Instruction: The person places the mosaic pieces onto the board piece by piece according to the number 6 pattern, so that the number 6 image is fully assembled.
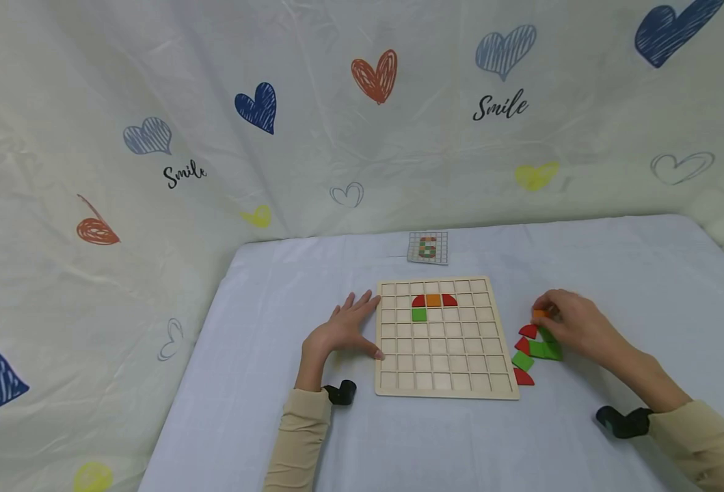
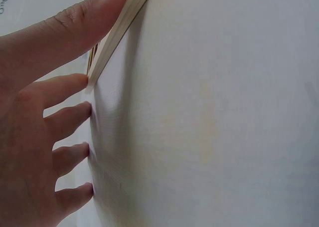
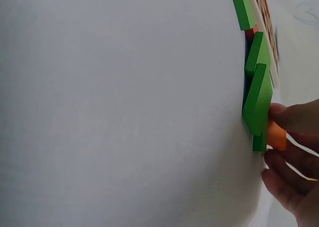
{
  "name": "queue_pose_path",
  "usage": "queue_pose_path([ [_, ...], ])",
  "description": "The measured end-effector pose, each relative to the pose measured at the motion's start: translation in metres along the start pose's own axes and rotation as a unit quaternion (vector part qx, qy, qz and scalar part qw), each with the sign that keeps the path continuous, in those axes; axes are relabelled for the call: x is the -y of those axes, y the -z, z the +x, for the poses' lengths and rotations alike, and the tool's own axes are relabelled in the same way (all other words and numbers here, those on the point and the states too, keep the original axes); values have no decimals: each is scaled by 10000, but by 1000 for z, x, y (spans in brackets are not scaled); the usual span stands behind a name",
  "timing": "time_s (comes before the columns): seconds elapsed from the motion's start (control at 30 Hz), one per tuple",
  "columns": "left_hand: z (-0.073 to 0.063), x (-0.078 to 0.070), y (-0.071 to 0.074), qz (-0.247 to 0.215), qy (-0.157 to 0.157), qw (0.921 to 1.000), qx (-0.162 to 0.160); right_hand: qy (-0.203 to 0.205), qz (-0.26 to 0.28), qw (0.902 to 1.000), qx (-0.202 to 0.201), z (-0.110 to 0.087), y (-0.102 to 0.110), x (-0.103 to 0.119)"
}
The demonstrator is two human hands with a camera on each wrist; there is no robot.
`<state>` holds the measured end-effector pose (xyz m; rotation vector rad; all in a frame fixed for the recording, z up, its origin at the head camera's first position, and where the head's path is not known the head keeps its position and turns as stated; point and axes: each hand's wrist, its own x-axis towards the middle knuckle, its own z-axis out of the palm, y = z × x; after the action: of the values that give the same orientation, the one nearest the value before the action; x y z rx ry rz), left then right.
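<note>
A wooden grid board (image 1: pixel 441 362) lies flat on the table. On its upper cells sit an orange square (image 1: pixel 433 301) between two red quarter-round tiles (image 1: pixel 419 301), and a green square (image 1: pixel 420 315). My left hand (image 1: pixel 344 329) has its fingers spread and touches the board's left edge with thumb and forefinger. Right of the board, my right hand (image 1: pixel 573 321) pinches an orange tile (image 3: pixel 277 134) between thumb and fingers, beside loose green tiles (image 1: pixel 544 350). The orange tile is mostly hidden by the fingers in the head view.
Several loose red tiles (image 1: pixel 524 376) and a green square (image 1: pixel 522 361) lie along the board's right edge. Behind the board lies a small pattern card (image 1: pixel 427 247) with a coloured grid figure. A white cloth (image 1: pixel 238 328) covers the table, and a heart-printed curtain hangs behind.
</note>
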<state>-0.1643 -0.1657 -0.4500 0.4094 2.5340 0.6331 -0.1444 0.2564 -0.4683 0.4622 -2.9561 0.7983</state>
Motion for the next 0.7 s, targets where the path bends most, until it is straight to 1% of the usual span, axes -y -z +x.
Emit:
queue_pose_path([
  [0.1,0,0,0,7,8,10000,-9,63,72,9999,37,1,1,2],
  [0.2,-1,0,0,27,19,10000,-14,212,71,9997,-23,2,1,3],
  [0.37,0,0,0,54,3,10000,14,530,65,9980,-328,1,0,4],
  [0.5,0,0,0,68,0,10000,52,994,92,9929,-653,2,-3,5],
  [0.6,0,1,0,57,-16,10000,41,1172,146,9901,-753,4,-4,9],
  [0.7,0,1,-1,57,-31,10000,21,1189,282,9900,-706,4,-4,15],
])
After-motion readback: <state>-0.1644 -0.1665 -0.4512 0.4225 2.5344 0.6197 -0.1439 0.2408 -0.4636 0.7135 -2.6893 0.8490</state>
